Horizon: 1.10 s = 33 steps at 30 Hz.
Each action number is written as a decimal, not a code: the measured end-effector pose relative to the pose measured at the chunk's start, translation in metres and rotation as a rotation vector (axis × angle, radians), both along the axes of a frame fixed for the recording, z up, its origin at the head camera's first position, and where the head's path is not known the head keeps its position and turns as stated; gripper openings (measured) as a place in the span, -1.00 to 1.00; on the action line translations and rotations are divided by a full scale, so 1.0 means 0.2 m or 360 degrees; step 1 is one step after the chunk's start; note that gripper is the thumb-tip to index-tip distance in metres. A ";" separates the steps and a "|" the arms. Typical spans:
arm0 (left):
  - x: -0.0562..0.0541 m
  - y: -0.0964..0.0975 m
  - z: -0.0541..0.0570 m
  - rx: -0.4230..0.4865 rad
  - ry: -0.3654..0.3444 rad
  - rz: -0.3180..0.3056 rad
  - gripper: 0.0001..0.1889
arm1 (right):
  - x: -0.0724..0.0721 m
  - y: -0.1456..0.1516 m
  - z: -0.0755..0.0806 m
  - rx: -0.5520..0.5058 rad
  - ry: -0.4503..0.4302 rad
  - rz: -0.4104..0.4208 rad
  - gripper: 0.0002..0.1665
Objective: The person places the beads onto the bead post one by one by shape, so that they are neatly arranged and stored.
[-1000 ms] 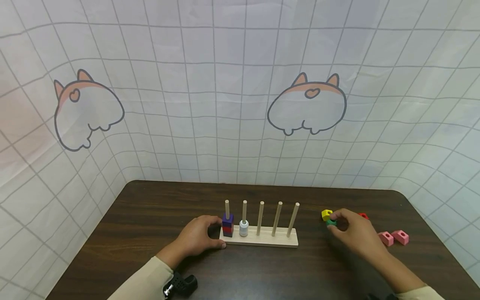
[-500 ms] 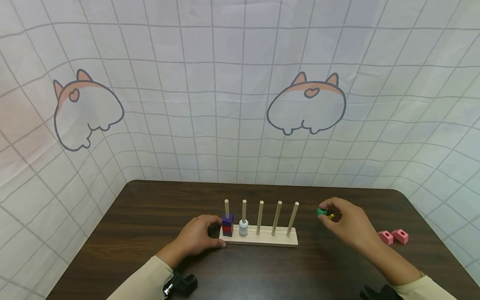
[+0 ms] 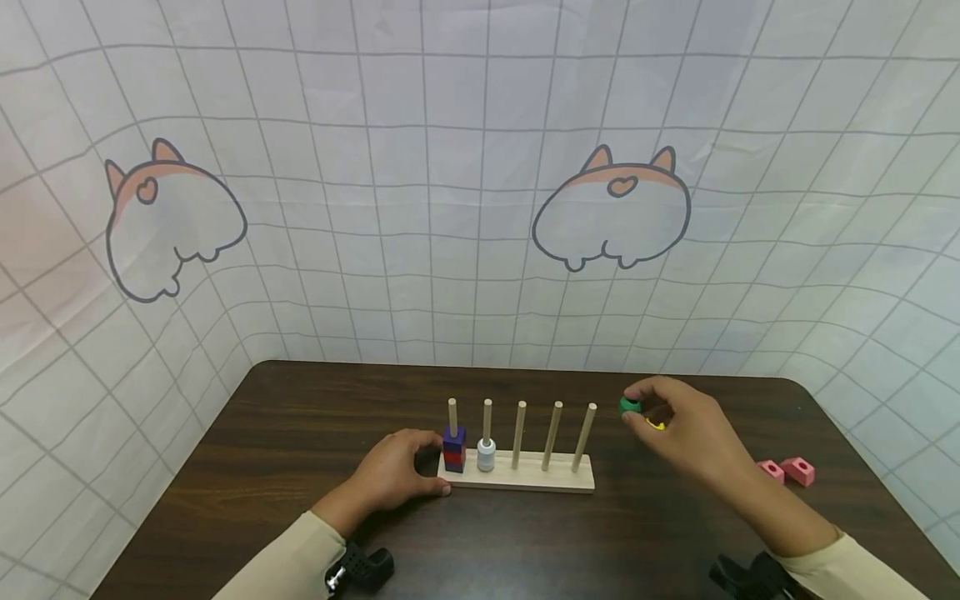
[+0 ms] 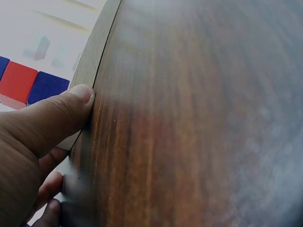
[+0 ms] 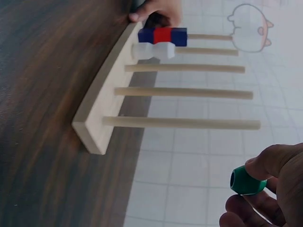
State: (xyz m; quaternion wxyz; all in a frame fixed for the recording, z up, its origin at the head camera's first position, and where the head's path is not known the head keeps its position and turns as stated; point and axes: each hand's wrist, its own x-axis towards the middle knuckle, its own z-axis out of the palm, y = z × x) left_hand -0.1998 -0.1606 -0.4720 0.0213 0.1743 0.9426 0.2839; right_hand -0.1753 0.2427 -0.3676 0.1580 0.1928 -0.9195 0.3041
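Observation:
A pale wooden peg board (image 3: 517,480) with several upright pegs stands on the table. My left hand (image 3: 393,471) grips its left end, the thumb (image 4: 78,97) on the front edge and the fingers behind. On the leftmost peg are stacked blue and red blocks (image 3: 454,450); the peg beside it carries white beads (image 3: 486,456). The other pegs are bare. My right hand (image 3: 697,429) pinches a green bead (image 5: 248,182) between thumb and fingertips, raised to the right of the board. In the right wrist view the hole in the bead's end shows.
A yellow block (image 3: 655,425) shows through the gap under my right hand, mostly hidden. Two pink blocks (image 3: 797,471) lie on the dark wooden table (image 3: 525,542) at the right. Behind the table hangs a white gridded cloth (image 3: 450,208).
My right hand has lifted the green bead off the table and carried it left and away from me, toward the peg board. The red block is now hidden behind that hand. My left hand stays put.

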 end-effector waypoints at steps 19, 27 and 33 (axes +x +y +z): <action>0.00 0.00 0.00 0.0001 0.0004 0.0005 -0.33 | -0.01 -0.11 0.10 -0.0100 -0.0013 0.0104 -0.71; 0.00 0.00 0.00 0.0003 0.0000 0.0012 -0.32 | -0.01 -0.15 0.11 -0.0136 -0.0056 0.0136 -0.72; 0.00 0.00 0.00 0.0005 -0.0003 0.0007 -0.32 | -0.01 -0.19 0.11 -0.0142 -0.0049 0.0169 -0.71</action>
